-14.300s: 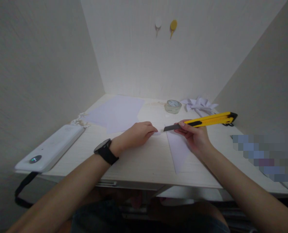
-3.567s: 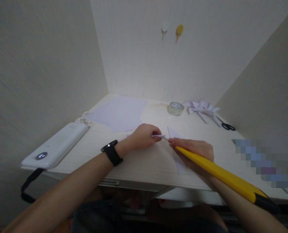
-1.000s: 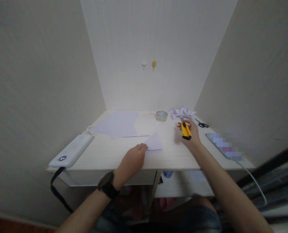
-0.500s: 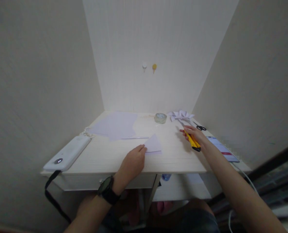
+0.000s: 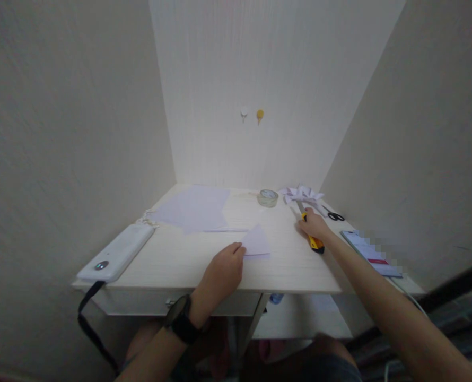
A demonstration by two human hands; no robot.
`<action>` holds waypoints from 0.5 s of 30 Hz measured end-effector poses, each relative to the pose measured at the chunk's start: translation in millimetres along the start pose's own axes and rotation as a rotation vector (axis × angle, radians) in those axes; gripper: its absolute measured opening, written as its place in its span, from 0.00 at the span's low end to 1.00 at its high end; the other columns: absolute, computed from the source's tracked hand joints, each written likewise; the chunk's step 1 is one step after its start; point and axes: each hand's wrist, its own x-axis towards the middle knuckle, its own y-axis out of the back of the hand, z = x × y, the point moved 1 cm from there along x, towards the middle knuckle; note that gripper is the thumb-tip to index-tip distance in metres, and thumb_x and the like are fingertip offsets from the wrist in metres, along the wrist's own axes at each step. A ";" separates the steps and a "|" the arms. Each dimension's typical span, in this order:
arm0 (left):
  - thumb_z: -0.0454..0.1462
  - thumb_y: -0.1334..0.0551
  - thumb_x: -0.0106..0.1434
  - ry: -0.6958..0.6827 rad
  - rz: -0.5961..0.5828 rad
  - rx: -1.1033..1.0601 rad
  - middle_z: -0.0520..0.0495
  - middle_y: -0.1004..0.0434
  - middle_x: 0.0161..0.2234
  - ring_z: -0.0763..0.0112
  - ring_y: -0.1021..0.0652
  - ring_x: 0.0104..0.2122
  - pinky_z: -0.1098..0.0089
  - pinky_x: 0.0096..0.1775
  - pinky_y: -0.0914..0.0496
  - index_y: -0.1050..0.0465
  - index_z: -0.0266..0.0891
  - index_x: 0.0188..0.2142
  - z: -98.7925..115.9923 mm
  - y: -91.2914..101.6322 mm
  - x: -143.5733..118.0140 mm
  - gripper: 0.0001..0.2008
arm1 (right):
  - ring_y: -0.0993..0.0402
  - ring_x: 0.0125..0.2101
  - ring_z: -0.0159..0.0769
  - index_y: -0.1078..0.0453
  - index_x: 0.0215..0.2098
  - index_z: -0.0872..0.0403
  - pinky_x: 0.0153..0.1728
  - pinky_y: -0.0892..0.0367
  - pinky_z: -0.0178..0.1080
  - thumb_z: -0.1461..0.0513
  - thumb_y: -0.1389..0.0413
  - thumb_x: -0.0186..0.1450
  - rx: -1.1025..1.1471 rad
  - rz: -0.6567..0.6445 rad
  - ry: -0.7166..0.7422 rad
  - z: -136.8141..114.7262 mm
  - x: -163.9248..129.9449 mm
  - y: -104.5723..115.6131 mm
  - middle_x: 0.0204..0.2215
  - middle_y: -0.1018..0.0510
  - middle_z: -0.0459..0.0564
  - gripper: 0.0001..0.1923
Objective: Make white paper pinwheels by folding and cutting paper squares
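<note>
The right hand [image 5: 313,225], right of the frame's centre, is lying over a yellow utility knife [image 5: 314,242] that is resting on the desk [image 5: 180,260]. The fingers are curled loosely around the knife's body, and only its rear end is showing below the hand, with a grey length that looks like the blade poking out above the fingers. Whether the knife is gripped or just covered is hard to tell at this size.

The left hand [image 5: 222,270], at lower centre, is lying palm down with fingers together, their tips touching the lower left corner of a small triangular paper piece [image 5: 255,241], which is lying flat in the middle of the desk.

Judging from how things are lying, the cutting looks finished: the small piece is sitting apart from the larger paper sheets [image 5: 194,209] in the upper left of the desk, and a thin strip is lying between them. What seems left is parting from the knife and working on the small piece.

A roll of tape [image 5: 268,197], a folded paper shape [image 5: 302,192] and scissors [image 5: 334,216] are sitting along the desk's far edge. A white device [image 5: 114,252] with a strap is lying at the left edge, and a phone [image 5: 369,249] at the right.
</note>
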 end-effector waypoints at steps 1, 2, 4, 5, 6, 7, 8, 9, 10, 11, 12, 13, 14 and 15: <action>0.25 0.48 0.65 0.000 0.002 -0.002 0.34 0.23 0.50 0.59 0.24 0.51 0.57 0.55 0.29 0.27 0.31 0.47 0.0 0.1 0.0 0.15 | 0.23 0.44 0.54 0.44 0.60 0.68 0.39 0.33 0.43 0.61 0.51 0.65 -0.027 -0.008 0.012 -0.5 1.2 -1.3 0.44 0.22 0.71 0.28; 0.25 0.48 0.65 0.000 0.003 -0.004 0.34 0.23 0.49 0.59 0.24 0.51 0.57 0.55 0.29 0.27 0.31 0.47 0.1 0.1 0.0 0.15 | 0.23 0.44 0.54 0.44 0.60 0.67 0.39 0.34 0.44 0.60 0.52 0.65 -0.048 -0.010 0.032 -1.1 1.7 -2.7 0.45 0.23 0.71 0.28; 0.25 0.48 0.65 0.000 0.006 -0.012 0.34 0.23 0.49 0.59 0.23 0.51 0.58 0.55 0.29 0.26 0.30 0.46 0.4 0.1 0.2 0.15 | 0.23 0.45 0.55 0.44 0.60 0.66 0.40 0.34 0.45 0.59 0.53 0.67 -0.086 -0.004 0.076 -2.0 1.6 -5.4 0.45 0.23 0.71 0.27; 0.26 0.48 0.65 0.001 0.011 -0.020 0.34 0.23 0.48 0.59 0.23 0.51 0.58 0.55 0.29 0.26 0.30 0.46 0.5 0.0 0.1 0.14 | 0.23 0.45 0.55 0.44 0.60 0.66 0.41 0.34 0.45 0.58 0.53 0.67 -0.106 -0.002 0.098 -2.2 1.4 -6.6 0.45 0.23 0.71 0.26; 0.26 0.48 0.65 0.005 0.018 -0.031 0.35 0.22 0.48 0.59 0.23 0.50 0.59 0.55 0.29 0.26 0.30 0.45 0.5 -0.2 0.0 0.14 | 0.23 0.45 0.55 0.43 0.59 0.65 0.41 0.34 0.45 0.57 0.54 0.68 -0.124 -0.003 0.115 -2.3 1.2 -7.4 0.45 0.23 0.71 0.26; 0.26 0.48 0.65 0.012 0.025 -0.046 0.36 0.22 0.47 0.60 0.23 0.50 0.59 0.54 0.29 0.26 0.32 0.45 0.3 -0.5 -0.1 0.14 | 0.23 0.45 0.55 0.42 0.58 0.65 0.41 0.34 0.46 0.57 0.55 0.69 -0.138 -0.007 0.125 -2.1 1.3 -8.0 0.45 0.23 0.71 0.24; 0.26 0.48 0.66 0.020 0.030 -0.064 0.37 0.21 0.47 0.61 0.22 0.49 0.60 0.54 0.28 0.26 0.33 0.44 0.0 -0.9 -0.4 0.14 | 0.23 0.45 0.55 0.42 0.57 0.64 0.40 0.34 0.46 0.57 0.56 0.69 -0.151 -0.012 0.133 -1.9 1.4 -8.1 0.44 0.22 0.71 0.23; 0.26 0.48 0.66 0.029 0.036 -0.087 0.38 0.21 0.46 0.61 0.22 0.48 0.60 0.53 0.28 0.26 0.34 0.44 -0.7 -1.3 -0.8 0.14 | 0.23 0.45 0.55 0.41 0.55 0.64 0.40 0.34 0.46 0.57 0.57 0.70 -0.166 -0.016 0.146 -1.7 1.6 -7.9 0.45 0.23 0.70 0.22; 0.27 0.49 0.66 0.041 0.043 -0.113 0.39 0.20 0.45 0.61 0.21 0.48 0.60 0.52 0.27 0.26 0.35 0.44 -1.7 -1.4 -1.1 0.14 | 0.23 0.45 0.54 0.40 0.54 0.63 0.40 0.34 0.46 0.58 0.57 0.70 -0.181 -0.019 0.160 -1.6 1.8 -7.3 0.45 0.23 0.70 0.20; 0.28 0.49 0.66 0.056 0.053 -0.143 0.40 0.20 0.45 0.61 0.21 0.47 0.60 0.51 0.27 0.25 0.35 0.44 -3.1 -1.0 -1.4 0.14 | 0.23 0.45 0.54 0.40 0.54 0.62 0.40 0.34 0.46 0.60 0.57 0.69 -0.197 -0.021 0.173 -1.6 1.8 -6.5 0.46 0.23 0.70 0.19; 0.29 0.48 0.67 0.077 0.071 -0.176 0.40 0.19 0.44 0.61 0.20 0.46 0.60 0.51 0.27 0.25 0.35 0.44 -4.7 0.1 -1.7 0.14 | 0.23 0.45 0.54 0.40 0.53 0.62 0.41 0.34 0.46 0.61 0.57 0.69 -0.210 -0.022 0.185 -1.7 1.7 -5.4 0.47 0.23 0.69 0.18; 0.30 0.48 0.67 0.106 0.094 -0.210 0.40 0.19 0.44 0.61 0.20 0.45 0.61 0.50 0.26 0.25 0.36 0.44 -6.6 2.1 -1.9 0.14 | 0.23 0.46 0.54 0.39 0.52 0.62 0.41 0.34 0.46 0.62 0.57 0.69 -0.219 -0.023 0.197 -2.0 1.4 -4.4 0.47 0.23 0.69 0.17; 0.31 0.48 0.68 0.141 0.122 -0.243 0.41 0.18 0.43 0.61 0.19 0.43 0.61 0.49 0.26 0.24 0.36 0.44 -8.7 4.8 -2.0 0.14 | 0.23 0.46 0.54 0.39 0.52 0.62 0.41 0.35 0.46 0.62 0.58 0.69 -0.224 -0.025 0.206 -2.4 1.1 -3.4 0.47 0.23 0.69 0.17; 0.32 0.48 0.68 0.175 0.151 -0.275 0.42 0.18 0.42 0.62 0.19 0.42 0.62 0.47 0.25 0.24 0.37 0.44 -10.8 8.3 -1.9 0.14 | 0.23 0.46 0.54 0.40 0.52 0.62 0.41 0.35 0.46 0.62 0.58 0.69 -0.226 -0.030 0.208 -2.9 0.9 -2.7 0.47 0.23 0.69 0.17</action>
